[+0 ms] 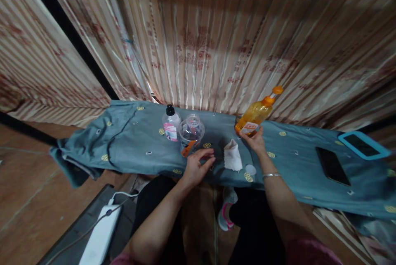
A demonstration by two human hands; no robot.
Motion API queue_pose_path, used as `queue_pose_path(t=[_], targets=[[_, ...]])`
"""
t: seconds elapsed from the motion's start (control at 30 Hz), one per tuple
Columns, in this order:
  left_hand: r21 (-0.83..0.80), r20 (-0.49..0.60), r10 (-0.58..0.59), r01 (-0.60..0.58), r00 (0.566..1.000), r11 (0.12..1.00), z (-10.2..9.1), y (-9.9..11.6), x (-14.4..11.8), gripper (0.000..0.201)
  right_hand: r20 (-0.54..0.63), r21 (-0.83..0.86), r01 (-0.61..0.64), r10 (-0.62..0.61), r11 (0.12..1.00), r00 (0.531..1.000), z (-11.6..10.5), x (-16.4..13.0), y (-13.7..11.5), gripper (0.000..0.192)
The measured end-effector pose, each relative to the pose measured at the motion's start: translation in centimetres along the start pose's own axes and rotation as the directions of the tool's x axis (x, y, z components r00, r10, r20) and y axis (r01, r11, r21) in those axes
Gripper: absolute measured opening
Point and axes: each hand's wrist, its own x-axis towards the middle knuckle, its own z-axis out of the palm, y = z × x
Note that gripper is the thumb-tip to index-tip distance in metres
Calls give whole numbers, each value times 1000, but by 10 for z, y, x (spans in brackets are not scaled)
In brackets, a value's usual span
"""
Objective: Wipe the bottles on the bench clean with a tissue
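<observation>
Currently right hand (254, 140) fingers clamped on tilted orange bottle (255, 115), cap on. Left hand (198, 166) fingers loosely apart, empty, beside clear jar (192, 132). White cloth (232, 156) unused, apparently; nothing poured yet.

Jar (191, 132) between small bottle (171, 124) and tissue (232, 156), tilted bottle (257, 113) farther right.
</observation>
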Motion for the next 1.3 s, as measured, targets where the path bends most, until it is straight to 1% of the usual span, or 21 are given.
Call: queue_pose_path(t=[0.07,0.13,0.23,0.33,0.4,0.5,0.6,0.63,0.7,0.77,0.8,0.9,0.97,1.03,1.07,1.13,1.2,1.23,1.27,1.3], targets=[[-16,-28,20,-21,999,1000,-4,6,-2,24,9,-85,-61,62,995,998,-13,-8,1,55],[-16,-53,37,-38,998,999,-10,12,-4,23,25,-149,-66,71,987,997,-26,-19,1,51],[-29,-108,32,-35,994,999,-19,18,-7,25,70,-201,-1,16,980,997,-41,-42,0,41],[-39,-160,17,-23,987,999,-23,14,-10,26,137,-211,81,-53,974,989,-47,-65,-6,28],[-41,-138,1,-7,990,999,-18,7,-12,25,181,-200,130,-93,971,979,-46,-77,-11,25],[3,-54,-23,23,998,1000,-2,-5,-15,20,232,-152,198,-159,968,960,-39,-86,-22,25],[23,19,-52,52,998,998,17,-14,-16,15,284,-69,281,-251,957,925,-28,-87,-34,31],[13,41,-69,69,997,998,22,-16,-17,14,305,-42,304,-277,952,911,-25,-87,-37,30],[-18,59,-115,116,992,993,29,-18,-17,15,339,1,328,-309,945,889,-20,-86,-42,23],[-66,65,-162,166,985,984,32,-20,-16,20,355,43,327,-320,944,878,-18,-85,-45,16],[-94,57,-181,186,982,978,33,-20,-15,23,357,71,321,-325,944,876,-18,-84,-46,15],[-174,-26,-227,219,974,960,35,-25,-11,39,362,192,286,-338,939,868,-19,-85,-50,20],[-240,-101,-285,255,953,937,37,-29,-7,49,369,281,251,-345,926,863,-18,-87,-54,24],[-340,-139,-389,325,911,882,41,-32,-5,55,377,358,211,-348,909,858,-17,-90,-60,28],[-396,-136,-446,365,884,843,42,-33,-4,56,382,391,190,-347,900,856,-16,-91,-63,29],[-486,-108,-548,436,830,757,46,-33,-4,59,399,450,144,-343,881,851,-14,-95,-70,31],[-561,-82,-619,477,781,676,48,-30,-4,61,415,501,93,-334,860,846,-12,-99,-77,30],[-598,-59,-637,484,769,639,48,-27,-5,60,421,524,67,-326,849,846,-11,-102,-80,29],[-630,-20,-642,489,766,603,49,-25,-5,58,425,542,40,-316,839,848,-10,-104,-82,28],[-652,33,-633,496,774,573,48,-22,-5,55,430,556,14,-303,831,851,-8,-106,-85,28]])
